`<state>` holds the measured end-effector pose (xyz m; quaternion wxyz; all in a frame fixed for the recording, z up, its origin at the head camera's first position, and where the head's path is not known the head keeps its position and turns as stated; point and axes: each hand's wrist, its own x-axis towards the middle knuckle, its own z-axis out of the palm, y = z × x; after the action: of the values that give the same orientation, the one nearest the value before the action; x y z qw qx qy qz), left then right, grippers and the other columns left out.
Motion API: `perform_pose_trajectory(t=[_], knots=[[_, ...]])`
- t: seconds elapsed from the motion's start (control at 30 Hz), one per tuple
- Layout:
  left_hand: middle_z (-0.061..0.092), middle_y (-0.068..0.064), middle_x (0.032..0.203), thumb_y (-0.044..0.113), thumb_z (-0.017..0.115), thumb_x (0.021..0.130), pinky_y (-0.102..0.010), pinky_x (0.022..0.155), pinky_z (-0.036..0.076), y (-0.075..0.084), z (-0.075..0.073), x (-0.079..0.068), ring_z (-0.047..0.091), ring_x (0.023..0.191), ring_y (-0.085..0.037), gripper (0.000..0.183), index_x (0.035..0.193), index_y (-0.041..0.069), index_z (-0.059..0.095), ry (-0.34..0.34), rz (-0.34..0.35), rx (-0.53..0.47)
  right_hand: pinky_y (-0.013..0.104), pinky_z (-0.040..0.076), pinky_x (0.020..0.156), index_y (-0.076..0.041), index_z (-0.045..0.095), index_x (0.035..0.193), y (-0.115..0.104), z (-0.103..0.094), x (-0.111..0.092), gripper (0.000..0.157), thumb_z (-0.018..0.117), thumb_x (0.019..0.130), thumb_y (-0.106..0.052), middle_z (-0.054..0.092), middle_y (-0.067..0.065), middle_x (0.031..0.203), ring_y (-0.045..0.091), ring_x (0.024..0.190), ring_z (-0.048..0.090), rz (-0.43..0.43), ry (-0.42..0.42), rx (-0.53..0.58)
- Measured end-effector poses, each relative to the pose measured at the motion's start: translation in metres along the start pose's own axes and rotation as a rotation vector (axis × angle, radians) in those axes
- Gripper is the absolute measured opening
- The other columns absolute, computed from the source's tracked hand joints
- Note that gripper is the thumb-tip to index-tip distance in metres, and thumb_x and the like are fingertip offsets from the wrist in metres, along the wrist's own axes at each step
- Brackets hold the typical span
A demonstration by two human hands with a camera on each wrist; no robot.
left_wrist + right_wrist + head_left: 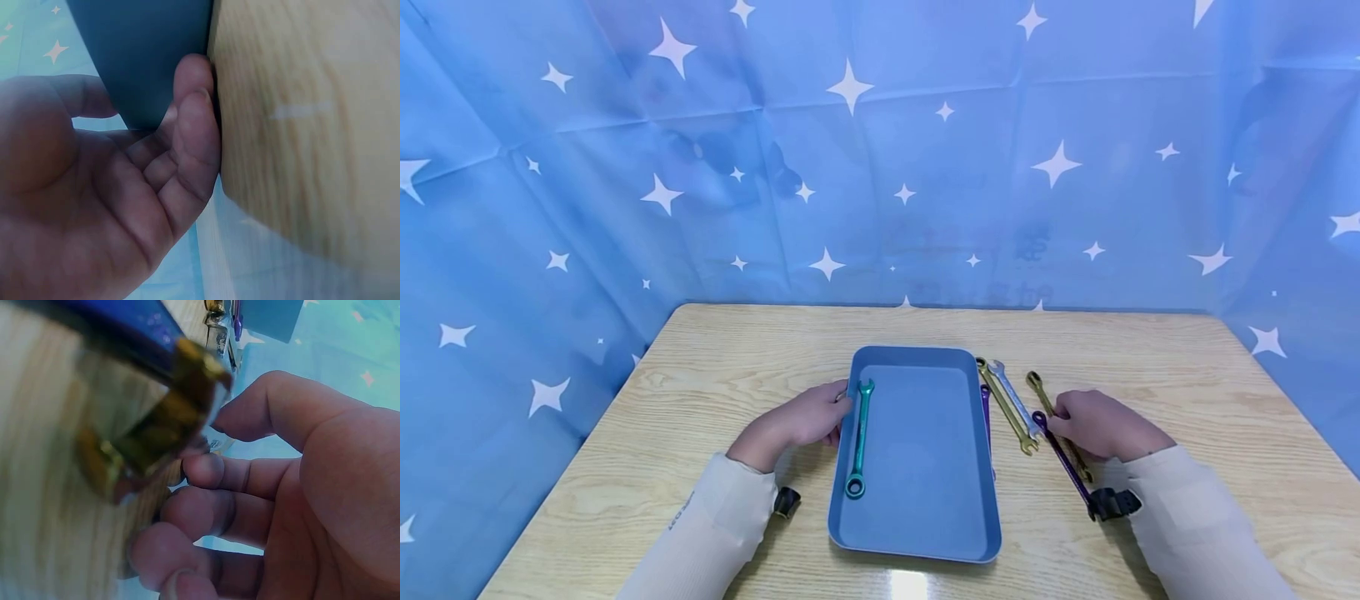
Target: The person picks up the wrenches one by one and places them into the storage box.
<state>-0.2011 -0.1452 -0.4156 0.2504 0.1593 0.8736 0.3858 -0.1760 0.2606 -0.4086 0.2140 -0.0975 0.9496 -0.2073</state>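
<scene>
A blue-grey tray (925,450) lies on the table with a green combination wrench (861,433) along its left side. My left hand (808,414) grips the tray's left edge, the thumb at the rim; in the left wrist view its fingers curl against the tray's outer wall (150,50). Over to the right, my right hand (1101,423) pinches a gold wrench (1037,387) around the middle. That wrench's open end (156,428) looms close in the right wrist view. Beside this hand, a dark purple wrench (1063,460) slants down toward the wrist strap.
Between tray and right hand lie another gold wrench (1009,410) and a silver wrench (1017,402), side by side. A second purple wrench (987,408) is partly hidden by the tray's right wall. Behind the wooden table (760,342) hangs a blue star-patterned cloth (880,167).
</scene>
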Motion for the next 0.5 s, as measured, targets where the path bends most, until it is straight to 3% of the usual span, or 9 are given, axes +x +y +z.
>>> perform_pose_trajectory(t=[0.2, 0.5], knots=[[0.062, -0.007, 0.076, 0.021, 0.028, 0.106, -0.033, 0.066, 0.054, -0.0002, -0.0004, -0.0002, 0.063, 0.068, -0.021, 0.028, 0.103, 0.008, 0.053, 0.003, -0.005, 0.001, 0.032, 0.037, 0.049, -0.01, 0.044, 0.075, 0.0011, -0.0011, -0.0008, 0.03, 0.05, 0.103, -0.018, 0.033, -0.004, 0.051, 0.012, 0.041, 0.029, 0.009, -0.007, 0.05], [0.063, -0.007, 0.076, 0.022, 0.028, 0.106, -0.033, 0.066, 0.054, -0.0002, -0.0002, 0.0002, 0.063, 0.068, -0.021, 0.028, 0.106, 0.01, 0.053, -0.001, -0.003, 0.005, 0.032, 0.038, 0.051, -0.01, 0.045, 0.074, 0.0039, -0.0008, 0.0002, 0.029, 0.05, 0.102, -0.016, 0.037, -0.002, 0.054, 0.012, 0.042, 0.033, -0.016, 0.016, 0.014]])
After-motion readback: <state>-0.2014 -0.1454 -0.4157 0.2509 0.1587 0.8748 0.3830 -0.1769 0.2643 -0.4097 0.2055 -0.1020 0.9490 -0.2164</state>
